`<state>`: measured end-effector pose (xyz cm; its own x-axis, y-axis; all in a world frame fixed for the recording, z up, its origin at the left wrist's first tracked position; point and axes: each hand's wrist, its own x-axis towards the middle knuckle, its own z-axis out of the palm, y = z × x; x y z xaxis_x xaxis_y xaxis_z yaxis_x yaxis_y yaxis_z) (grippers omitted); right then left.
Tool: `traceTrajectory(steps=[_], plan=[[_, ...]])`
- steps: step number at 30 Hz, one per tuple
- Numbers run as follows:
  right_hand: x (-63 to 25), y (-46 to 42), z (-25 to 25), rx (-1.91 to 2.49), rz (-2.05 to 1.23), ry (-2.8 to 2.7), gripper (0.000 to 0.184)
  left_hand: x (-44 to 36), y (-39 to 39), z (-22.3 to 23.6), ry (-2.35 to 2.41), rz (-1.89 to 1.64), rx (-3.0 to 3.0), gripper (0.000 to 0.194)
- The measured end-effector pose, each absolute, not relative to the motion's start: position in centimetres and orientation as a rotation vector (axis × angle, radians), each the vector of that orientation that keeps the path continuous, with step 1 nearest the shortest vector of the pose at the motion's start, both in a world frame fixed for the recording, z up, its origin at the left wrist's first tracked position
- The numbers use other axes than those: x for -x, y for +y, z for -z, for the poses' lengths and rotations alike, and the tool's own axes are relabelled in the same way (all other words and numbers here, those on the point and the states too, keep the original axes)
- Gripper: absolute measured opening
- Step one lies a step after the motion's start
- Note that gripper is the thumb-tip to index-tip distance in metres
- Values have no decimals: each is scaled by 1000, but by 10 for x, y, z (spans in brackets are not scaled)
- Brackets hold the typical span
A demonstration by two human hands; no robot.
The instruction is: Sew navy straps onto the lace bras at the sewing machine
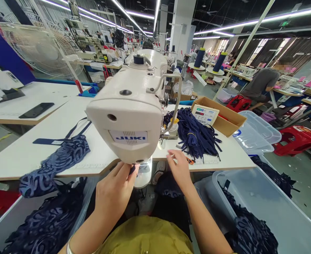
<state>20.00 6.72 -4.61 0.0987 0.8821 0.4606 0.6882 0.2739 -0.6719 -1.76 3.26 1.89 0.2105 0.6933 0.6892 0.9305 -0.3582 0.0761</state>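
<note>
A white sewing machine [126, 123] stands in front of me, its head hiding the needle area. My left hand [118, 185] is closed in a pinch beside the machine's arm bed [144, 176], with a small bit of dark navy fabric [132, 169] between thumb and fingers. Most of that piece is hidden by the hand. To the right of the bed, my right hand [178, 167] is held with its fingers apart and nothing in them. Close by it on the tabletop lies an orange-handled tool [190, 161], partly covered. A patterned blue bra [65, 155] with dark straps lies at the left, hanging over the table edge.
Bundled navy straps [197, 132] lie right of the machine, by a control panel [205, 114] and a cardboard box [226, 121]. Plastic bins with dark garments stand at the left [47, 218] and right [250, 225]. A phone [36, 110] rests on the left table. Another person [261, 83] sits farther right.
</note>
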Motion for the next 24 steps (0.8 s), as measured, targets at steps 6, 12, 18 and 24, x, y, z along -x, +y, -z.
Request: traceTrajectory(steps=[6,12,18,24], plan=[[-143,56,2,988,-552,-1724,17,18,33,-18,-1510,909,2127,22],[-136,59,2,1011,-486,-1583,8,21,33,-14,-1431,996,2147,16],[-156,28,-6,677,-385,-1885,16,36,20,8,-1180,1192,2409,39],[-152,8,-23,553,-407,-1943,19,45,2,9,-997,1224,2653,33]])
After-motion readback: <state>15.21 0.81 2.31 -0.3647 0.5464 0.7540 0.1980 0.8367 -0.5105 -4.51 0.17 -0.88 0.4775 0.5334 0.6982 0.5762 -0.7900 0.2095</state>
